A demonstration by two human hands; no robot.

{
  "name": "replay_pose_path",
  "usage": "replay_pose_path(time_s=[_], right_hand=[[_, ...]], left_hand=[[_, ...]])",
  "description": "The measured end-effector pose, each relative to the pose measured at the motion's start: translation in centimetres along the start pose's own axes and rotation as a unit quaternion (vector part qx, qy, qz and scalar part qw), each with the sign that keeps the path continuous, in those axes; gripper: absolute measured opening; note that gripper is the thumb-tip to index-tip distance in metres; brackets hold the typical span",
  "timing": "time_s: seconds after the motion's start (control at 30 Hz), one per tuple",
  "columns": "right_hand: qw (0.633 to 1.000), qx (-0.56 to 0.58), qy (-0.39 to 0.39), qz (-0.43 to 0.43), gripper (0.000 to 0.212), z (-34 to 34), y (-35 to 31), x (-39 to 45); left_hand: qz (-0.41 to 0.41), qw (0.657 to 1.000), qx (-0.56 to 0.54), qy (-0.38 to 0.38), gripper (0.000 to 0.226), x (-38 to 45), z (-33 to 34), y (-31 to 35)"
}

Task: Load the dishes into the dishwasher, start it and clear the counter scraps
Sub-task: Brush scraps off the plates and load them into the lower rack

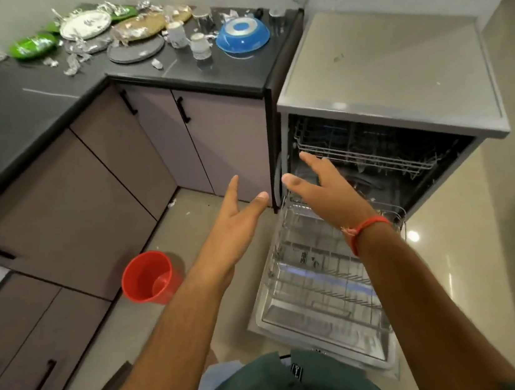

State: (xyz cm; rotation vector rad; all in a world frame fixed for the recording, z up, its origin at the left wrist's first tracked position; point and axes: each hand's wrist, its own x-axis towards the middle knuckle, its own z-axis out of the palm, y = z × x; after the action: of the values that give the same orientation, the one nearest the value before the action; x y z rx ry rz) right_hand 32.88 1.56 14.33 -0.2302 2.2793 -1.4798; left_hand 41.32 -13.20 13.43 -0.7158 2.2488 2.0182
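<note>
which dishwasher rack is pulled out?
The lower rack. It sits out over the open door, empty, below the right hand. The upper rack is inside the dishwasher.

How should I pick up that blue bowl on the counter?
The blue bowl sits upside down, so there's no open rim to hook. Probably best to come from the front edge of the counter, slide fingers under its lip on both sides, and lift with two hands.

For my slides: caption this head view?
Open hands over an empty dishwasher rack; dirty dishes wait on the counter.
</note>
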Motion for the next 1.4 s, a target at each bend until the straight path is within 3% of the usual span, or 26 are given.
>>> replay_pose_path(time_s=[0.17,0.33,0.47,0.77,1.4], right_hand=[[1.0,0.011,0.022,-0.02,0.071,5.1,-3.6,1.9],[0.999,0.018,0.046,-0.019,0.077,11.5,-8.2,4.1],[0.998,0.016,0.06,-0.03,0.079,15.7,-11.5,6.1],[0.998,-0.006,0.052,-0.026,0.079,22.4,-16.9,10.8],[0.999,-0.013,0.012,-0.049,0.075,25.5,-22.2,27.6]], left_hand=[[0.058,0.997,0.051,0.012,0.078,2.2,-6.7,0.6],[0.143,0.97,0.189,0.053,0.084,5.5,-15.5,1.2],[0.18,0.959,0.209,0.064,0.087,8.3,-21.3,2.1],[0.155,0.973,0.168,0.041,0.087,12.2,-30.5,2.6],[0.075,0.988,0.135,0.031,0.083,26.3,-37.9,6.3]])
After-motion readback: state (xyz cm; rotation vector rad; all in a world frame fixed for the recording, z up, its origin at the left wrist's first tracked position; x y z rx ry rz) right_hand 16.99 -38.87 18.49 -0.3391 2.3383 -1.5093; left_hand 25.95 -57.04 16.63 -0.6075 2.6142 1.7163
